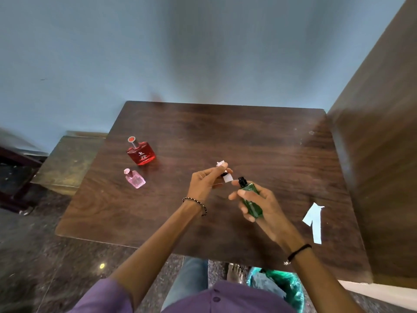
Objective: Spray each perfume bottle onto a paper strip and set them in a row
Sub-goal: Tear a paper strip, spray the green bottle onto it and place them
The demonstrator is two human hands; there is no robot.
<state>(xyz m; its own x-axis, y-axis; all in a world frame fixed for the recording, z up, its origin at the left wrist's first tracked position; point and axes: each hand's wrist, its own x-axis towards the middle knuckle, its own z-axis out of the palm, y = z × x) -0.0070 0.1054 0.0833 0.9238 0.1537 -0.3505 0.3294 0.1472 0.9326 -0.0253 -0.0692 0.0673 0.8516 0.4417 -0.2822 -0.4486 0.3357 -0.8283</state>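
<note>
Green glass, black pump on top: green bottle (252, 202) gripped in right hand (259, 203), tilted, nozzle aimed up and left toward left hand (204, 182). Right fingers curled tight around the body from below, thumb across the near side, index fingertip lying by the black spray head. Held above the middle of the wooden table (225, 136), not touching it.

White paper strip (224, 173) pinched between left thumb and fingertips, just beside the nozzle, nearly touching it; something small and dark tucked in the same pinch, too small to tell what. Remaining left fingers folded loosely into the palm. Beaded bracelet (195, 203) on the left wrist, black band (299, 251) on the right.

Further left on the tabletop, upright and apart from the hands: red bottle (141, 153) with a round red-topped cap, and nearer the front edge a smaller pink bottle (135, 179), the two close together but not touching. Well over to the right, near the table's edge, spare strips (313, 220) of pale paper lying flat, overlapping at one end.

Beyond the table, blue-grey wall (203, 53); at right, tall wooden panel (383, 154). Below, purple sleeves, jeans, a bare foot on speckled floor, and a green plastic bag (286, 288).
</note>
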